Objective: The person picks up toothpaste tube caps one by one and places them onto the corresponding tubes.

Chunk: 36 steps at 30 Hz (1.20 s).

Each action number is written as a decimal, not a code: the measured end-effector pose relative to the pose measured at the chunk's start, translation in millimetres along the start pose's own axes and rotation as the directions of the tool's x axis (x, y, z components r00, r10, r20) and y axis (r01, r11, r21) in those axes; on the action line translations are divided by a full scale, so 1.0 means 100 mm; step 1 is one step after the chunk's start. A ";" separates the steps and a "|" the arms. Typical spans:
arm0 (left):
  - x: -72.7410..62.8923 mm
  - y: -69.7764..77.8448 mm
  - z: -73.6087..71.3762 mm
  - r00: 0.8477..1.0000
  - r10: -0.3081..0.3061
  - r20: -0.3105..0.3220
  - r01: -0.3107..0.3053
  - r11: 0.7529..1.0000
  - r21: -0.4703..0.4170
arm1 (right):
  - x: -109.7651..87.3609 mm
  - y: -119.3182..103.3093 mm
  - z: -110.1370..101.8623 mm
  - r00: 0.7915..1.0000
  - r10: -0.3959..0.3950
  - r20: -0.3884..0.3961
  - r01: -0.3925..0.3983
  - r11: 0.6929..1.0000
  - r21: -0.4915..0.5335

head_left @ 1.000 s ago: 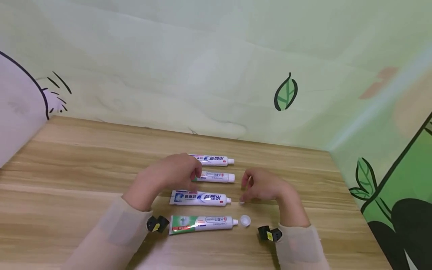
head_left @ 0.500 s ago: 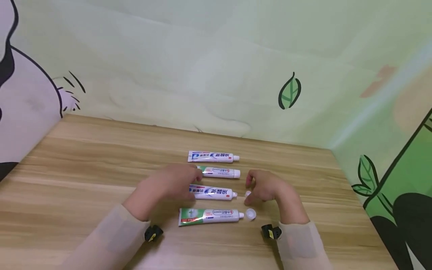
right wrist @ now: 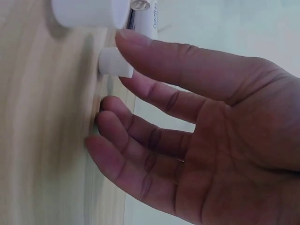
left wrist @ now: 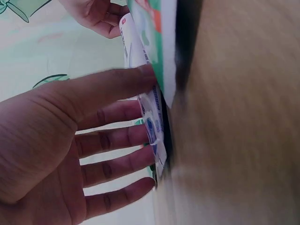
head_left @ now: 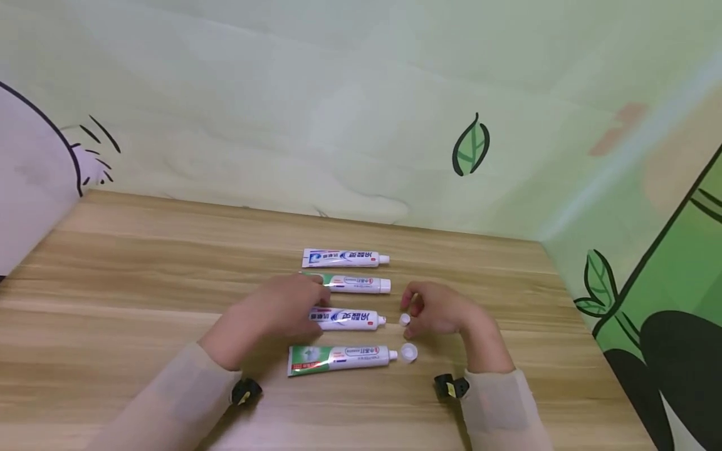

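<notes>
Several toothpaste tubes lie in a column on the table, nozzles to the right. My left hand [head_left: 286, 307] is at the tail half of a white and blue toothpaste tube [head_left: 351, 320]; its straight, spread fingers and thumb [left wrist: 115, 86] lie along it. That tube's nozzle is bare. Just right of it a small white ribbed cap [right wrist: 115, 62] stands on the table. Around this cap my right hand [head_left: 442, 308] has thumb and fingers apart, the thumb tip close beside it. Nearest me lies an uncapped green and white toothpaste tube [head_left: 361, 358], with a wider white cap [head_left: 408, 352] by its nozzle.
Farther back lie a capped green and white tube [head_left: 358, 284] and a capped white and blue tube [head_left: 344, 258]. The wooden table [head_left: 141, 263] meets a printed wall [head_left: 282, 125] behind and another on the right.
My right fingertips have parted from the small cap, which now shows standing on the table. My left hand has come down and nearer to me, onto the white and blue tube.
</notes>
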<state>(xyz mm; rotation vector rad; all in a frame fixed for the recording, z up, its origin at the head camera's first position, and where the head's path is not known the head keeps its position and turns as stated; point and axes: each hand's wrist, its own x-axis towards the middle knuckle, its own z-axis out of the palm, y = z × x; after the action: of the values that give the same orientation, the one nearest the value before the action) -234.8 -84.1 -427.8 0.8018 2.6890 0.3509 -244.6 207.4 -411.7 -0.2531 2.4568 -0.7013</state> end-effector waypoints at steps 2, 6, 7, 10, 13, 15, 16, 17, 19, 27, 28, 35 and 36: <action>-0.01 -0.02 0.00 1.000 0.005 -0.008 -0.005 1.000 -0.005 | 0.02 -0.02 0.00 1.000 -0.022 0.006 0.022 1.000 0.002; 0.00 -0.03 0.01 1.000 0.019 0.012 -0.018 1.000 -0.006 | 0.04 -0.03 0.01 1.000 -0.026 -0.002 0.026 0.999 -0.022; 0.01 -0.03 0.01 0.999 0.021 0.024 -0.021 1.000 -0.009 | 0.05 -0.03 0.02 1.000 -0.021 -0.005 0.021 0.999 -0.029; 0.03 -0.02 0.01 0.998 0.015 0.062 -0.012 0.999 -0.039 | 0.05 -0.02 0.04 1.000 -0.014 -0.012 0.013 0.998 -0.065; 0.03 -0.03 0.00 0.997 0.004 0.080 0.002 0.997 -0.075 | 0.06 -0.03 0.03 0.999 -0.015 -0.033 0.011 0.994 -0.106; 0.03 -0.04 -0.02 0.997 0.002 0.080 0.005 0.996 -0.089 | 0.06 -0.05 0.02 0.998 -0.023 -0.051 0.017 0.993 -0.121; 0.02 -0.05 -0.03 0.997 0.000 0.083 0.008 0.996 -0.093 | 0.06 -0.05 0.01 0.998 -0.032 -0.056 0.025 0.991 -0.128; 0.02 -0.05 -0.04 0.996 0.000 0.087 0.009 0.995 -0.101 | 0.06 -0.06 0.00 0.997 -0.046 -0.055 0.038 0.990 -0.133; 0.01 -0.05 -0.05 0.996 -0.004 0.091 0.014 0.994 -0.107 | 0.06 -0.07 -0.02 0.996 -0.074 -0.046 0.068 0.990 -0.126; 0.02 -0.05 -0.07 0.996 0.035 0.082 -0.032 0.999 -0.031 | 0.08 -0.07 -0.04 0.990 -0.138 -0.019 0.135 0.984 -0.116; 0.02 -0.05 -0.06 0.996 0.043 0.079 -0.042 0.999 -0.013 | 0.08 -0.06 -0.04 0.990 -0.140 -0.013 0.137 0.983 -0.120; 0.00 -0.05 0.00 0.996 0.028 0.088 -0.025 0.999 -0.039 | 0.09 -0.04 -0.02 0.990 -0.144 -0.011 0.142 0.985 -0.103; -0.01 -0.05 0.00 0.996 0.022 0.092 -0.017 0.998 -0.054 | 0.09 -0.03 -0.01 0.988 -0.154 -0.014 0.152 0.984 -0.097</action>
<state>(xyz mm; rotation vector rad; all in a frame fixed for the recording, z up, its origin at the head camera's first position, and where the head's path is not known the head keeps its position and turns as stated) -236.6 -88.5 -429.7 0.8089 2.5770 0.3793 -252.9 202.1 -413.2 -0.4780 2.5141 -0.6538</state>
